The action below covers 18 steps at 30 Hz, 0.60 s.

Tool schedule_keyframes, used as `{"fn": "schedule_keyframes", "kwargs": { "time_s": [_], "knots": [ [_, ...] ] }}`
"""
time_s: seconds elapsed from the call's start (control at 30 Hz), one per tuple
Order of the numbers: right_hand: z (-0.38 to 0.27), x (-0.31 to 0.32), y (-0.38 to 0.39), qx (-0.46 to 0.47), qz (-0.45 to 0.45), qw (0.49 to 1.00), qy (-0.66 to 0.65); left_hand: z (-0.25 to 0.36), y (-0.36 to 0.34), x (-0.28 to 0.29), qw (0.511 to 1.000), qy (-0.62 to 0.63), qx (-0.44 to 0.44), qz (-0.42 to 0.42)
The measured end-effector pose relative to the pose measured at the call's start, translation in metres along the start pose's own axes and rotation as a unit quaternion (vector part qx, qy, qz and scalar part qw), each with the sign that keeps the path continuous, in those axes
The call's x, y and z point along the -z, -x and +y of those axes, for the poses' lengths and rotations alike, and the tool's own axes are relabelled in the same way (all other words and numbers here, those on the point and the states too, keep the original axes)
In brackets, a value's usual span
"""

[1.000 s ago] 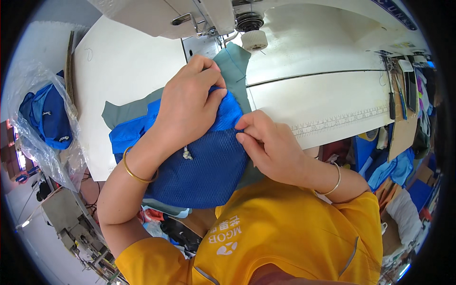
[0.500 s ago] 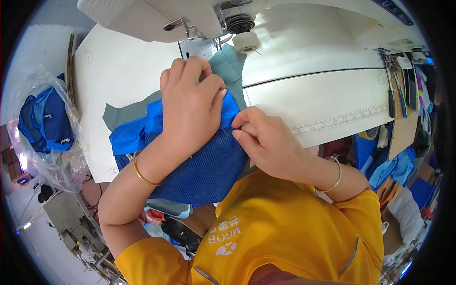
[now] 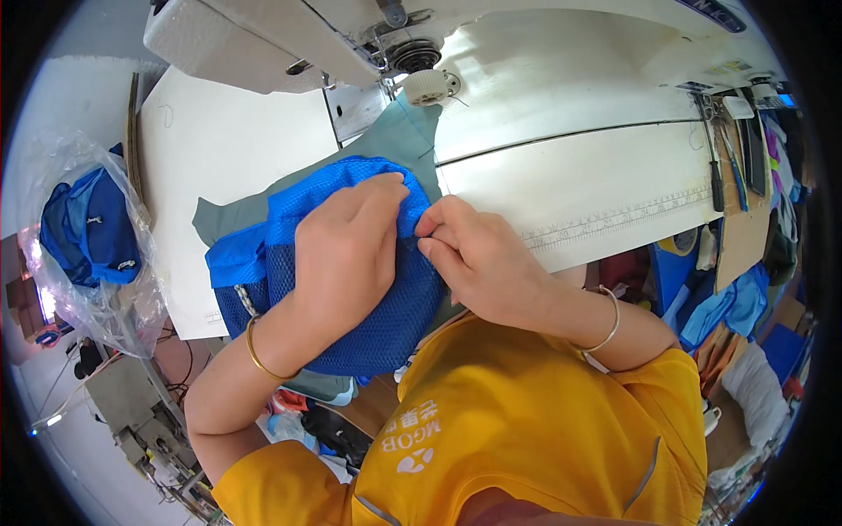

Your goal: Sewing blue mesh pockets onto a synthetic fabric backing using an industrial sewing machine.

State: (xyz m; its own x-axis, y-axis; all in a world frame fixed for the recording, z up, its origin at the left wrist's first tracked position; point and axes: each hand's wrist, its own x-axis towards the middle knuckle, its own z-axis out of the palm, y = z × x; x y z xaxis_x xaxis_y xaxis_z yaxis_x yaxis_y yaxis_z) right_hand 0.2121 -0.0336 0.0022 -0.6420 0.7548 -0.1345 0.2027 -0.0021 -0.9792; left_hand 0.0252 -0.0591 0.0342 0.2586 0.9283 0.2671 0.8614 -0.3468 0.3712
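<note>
A blue mesh fabric piece [image 3: 386, 324] lies over a grey-green fabric panel [image 3: 395, 140] on the white sewing table [image 3: 228, 158]. My left hand [image 3: 346, 250] presses flat on top of the blue mesh, fingers reaching its upper edge. My right hand [image 3: 478, 259] pinches the mesh's right edge between thumb and fingers, right beside the left fingertips. Both wrists wear thin gold bangles. The grey-green panel runs up under the sewing machine head [image 3: 263, 39] near its presser foot [image 3: 425, 88].
A clear plastic bag [image 3: 83, 237] holding blue garments hangs at the table's left. A ruler strip [image 3: 614, 219] runs along the table's front edge. Scissors and tools [image 3: 728, 158] lie at the right. Blue cloth scraps [image 3: 728, 307] and boxes crowd the floor on the right.
Both hands and the blue mesh have shifted down and right, away from the machine head. More of the grey-green panel now shows above the mesh.
</note>
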Motion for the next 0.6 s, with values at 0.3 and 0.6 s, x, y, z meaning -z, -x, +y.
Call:
{"fn": "schedule_keyframes", "kwargs": {
  "time_s": [0.3,0.6],
  "knots": [
    [0.001,0.004,-0.002,-0.012,-0.018,0.997,-0.075,0.009,0.009,-0.007,0.995,-0.084,-0.051,-0.031],
    [0.014,0.051,-0.047,0.329,0.06,0.837,0.433,0.004,0.012,-0.011,0.991,-0.106,-0.081,-0.021]
  ]
}}
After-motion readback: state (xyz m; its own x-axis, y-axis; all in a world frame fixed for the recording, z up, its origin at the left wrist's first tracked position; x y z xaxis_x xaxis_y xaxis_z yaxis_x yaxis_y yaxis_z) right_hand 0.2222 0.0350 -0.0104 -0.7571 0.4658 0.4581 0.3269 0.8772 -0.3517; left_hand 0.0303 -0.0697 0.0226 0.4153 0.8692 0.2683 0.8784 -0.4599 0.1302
